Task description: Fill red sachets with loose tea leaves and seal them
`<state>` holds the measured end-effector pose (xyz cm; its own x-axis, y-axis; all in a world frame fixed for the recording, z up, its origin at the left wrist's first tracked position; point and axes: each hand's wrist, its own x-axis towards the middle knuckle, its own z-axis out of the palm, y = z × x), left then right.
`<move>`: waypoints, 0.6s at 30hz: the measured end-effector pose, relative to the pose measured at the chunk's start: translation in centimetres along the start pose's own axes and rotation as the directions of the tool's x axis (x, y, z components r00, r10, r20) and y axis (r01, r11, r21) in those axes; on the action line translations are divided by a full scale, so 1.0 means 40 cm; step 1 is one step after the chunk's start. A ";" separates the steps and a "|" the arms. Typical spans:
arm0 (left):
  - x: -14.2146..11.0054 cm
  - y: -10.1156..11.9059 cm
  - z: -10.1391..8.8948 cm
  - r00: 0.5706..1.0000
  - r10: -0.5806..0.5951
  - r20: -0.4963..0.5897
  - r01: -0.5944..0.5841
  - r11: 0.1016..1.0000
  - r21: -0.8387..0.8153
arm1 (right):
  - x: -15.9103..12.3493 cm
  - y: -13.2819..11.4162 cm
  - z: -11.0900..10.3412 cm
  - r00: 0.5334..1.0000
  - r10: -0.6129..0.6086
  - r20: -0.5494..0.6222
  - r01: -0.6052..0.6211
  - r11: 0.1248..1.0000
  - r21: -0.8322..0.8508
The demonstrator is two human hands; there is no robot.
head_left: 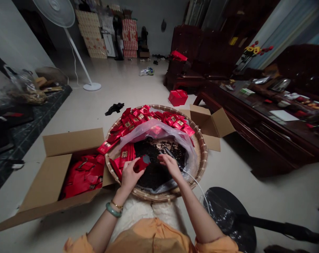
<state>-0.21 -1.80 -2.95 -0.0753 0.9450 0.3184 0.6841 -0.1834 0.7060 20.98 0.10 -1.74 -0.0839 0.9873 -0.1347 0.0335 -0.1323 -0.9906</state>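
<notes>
My left hand (pixel 129 173) is closed around a small red packet (pixel 141 163), held open-end up over a round woven basket tray (pixel 201 154). My right hand (pixel 170 164) pinches a dark scoop-like tool (pixel 169 153) just right of the packet, above a heap of dark loose tea leaves (pixel 154 165) lying on a clear plastic sheet (pixel 159 133). Many red packets (pixel 148 119) are piled along the tray's far rim, and a stack of them (pixel 126 154) stands by my left hand.
An open cardboard box (pixel 56 168) with red packets sits at left, a smaller open box (pixel 212 126) behind the tray. A dark wooden table (pixel 267 130) runs along the right. A black round stool with plastic (pixel 227 214) stands near right. A standing fan (pixel 67 31) is far left.
</notes>
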 end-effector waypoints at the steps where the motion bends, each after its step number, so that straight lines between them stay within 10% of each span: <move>1: 0.004 -0.001 -0.004 0.999 -0.028 -0.028 0.028 1.000 -0.013 | 0.007 0.026 0.008 0.999 -0.043 -0.011 0.041 0.988 -0.151; 6: 0.016 0.003 -0.023 0.989 -0.101 -0.110 0.095 0.994 -0.059 | 0.056 0.113 0.080 0.985 -0.117 0.129 0.174 0.705 -0.687; 11: 0.015 0.006 -0.036 0.983 -0.134 -0.126 0.126 0.989 -0.075 | 0.115 0.099 0.132 0.939 -0.226 0.261 0.337 0.433 -0.836; 18: 0.013 0.003 -0.043 0.985 -0.141 -0.100 0.136 0.989 -0.060 | 0.122 0.098 0.106 0.895 -0.340 0.289 0.419 0.417 -0.807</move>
<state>-1.41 -1.78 -1.62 -0.2436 0.9295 0.2771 0.6224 -0.0693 0.7796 16.47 4.03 -6.37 -0.3742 0.9033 0.2099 0.7823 0.4290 -0.4516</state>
